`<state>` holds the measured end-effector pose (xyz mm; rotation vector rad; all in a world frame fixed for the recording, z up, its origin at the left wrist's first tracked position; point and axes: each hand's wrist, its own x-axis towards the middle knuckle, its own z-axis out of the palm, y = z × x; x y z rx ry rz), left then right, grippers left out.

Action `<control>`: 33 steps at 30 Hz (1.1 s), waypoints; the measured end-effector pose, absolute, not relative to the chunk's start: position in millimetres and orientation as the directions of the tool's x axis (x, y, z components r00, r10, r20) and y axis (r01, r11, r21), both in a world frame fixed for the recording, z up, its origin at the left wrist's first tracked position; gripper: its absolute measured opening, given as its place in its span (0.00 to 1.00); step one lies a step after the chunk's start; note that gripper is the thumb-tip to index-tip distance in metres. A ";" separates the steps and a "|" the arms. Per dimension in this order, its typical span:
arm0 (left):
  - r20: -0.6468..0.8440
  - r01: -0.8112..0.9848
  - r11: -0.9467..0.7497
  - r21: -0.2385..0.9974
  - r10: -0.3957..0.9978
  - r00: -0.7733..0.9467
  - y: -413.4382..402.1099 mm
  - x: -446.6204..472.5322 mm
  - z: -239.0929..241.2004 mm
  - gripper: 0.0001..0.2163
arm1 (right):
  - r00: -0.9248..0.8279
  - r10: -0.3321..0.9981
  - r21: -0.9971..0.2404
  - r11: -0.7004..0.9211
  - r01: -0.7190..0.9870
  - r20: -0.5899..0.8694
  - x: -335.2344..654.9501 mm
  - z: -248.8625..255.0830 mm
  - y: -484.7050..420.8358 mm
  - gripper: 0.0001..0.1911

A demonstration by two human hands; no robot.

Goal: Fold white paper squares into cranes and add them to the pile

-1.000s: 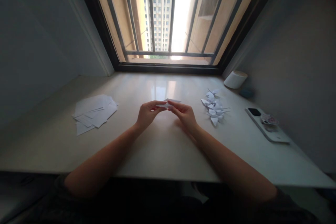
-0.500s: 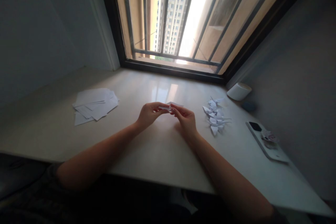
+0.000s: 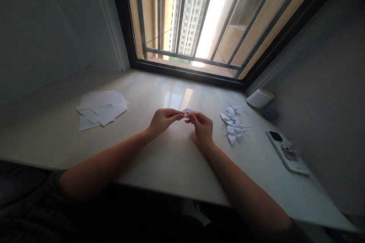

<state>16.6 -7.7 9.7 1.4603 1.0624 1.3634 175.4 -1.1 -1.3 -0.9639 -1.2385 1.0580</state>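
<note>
A small folded white paper piece [image 3: 188, 111] is pinched between both my hands above the middle of the pale desk [image 3: 159, 159]. My left hand [image 3: 162, 120] grips its left end with closed fingertips. My right hand [image 3: 202, 126] pinches its right end, fingers curled. Most of the paper is hidden behind my fingers. Several finished folded paper shapes [image 3: 234, 123] lie in a pile just right of my right hand. A loose stack of white paper sheets [image 3: 99, 108] lies to the left of my left hand.
A white phone [image 3: 286, 152] with a small round item on it lies at the right edge. A white cylinder [image 3: 259, 98] lies on its side in the back right corner beside a small dark object [image 3: 269, 114]. A barred window [image 3: 199, 26] faces the desk.
The view has tilted and shifted slightly. My hands have stayed together on the paper piece, with the fingers working it a little closer.
</note>
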 end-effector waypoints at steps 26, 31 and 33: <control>0.275 0.016 -0.275 0.961 0.961 -0.031 -7.4 16.4 7.5 0.11 | 0.035 0.967 -0.965 0.256 -0.064 0.254 175.4 -0.2 -1.4 0.14; 0.257 -0.019 -0.259 0.966 0.964 -0.067 -5.6 15.6 8.7 0.11 | 0.067 0.968 -0.966 0.248 -0.076 0.243 176.0 1.7 -0.9 0.14; 0.264 0.000 -0.265 0.964 0.961 -0.083 -4.3 14.7 8.5 0.10 | 0.072 0.968 -0.965 0.245 -0.095 0.238 176.3 1.9 -0.8 0.14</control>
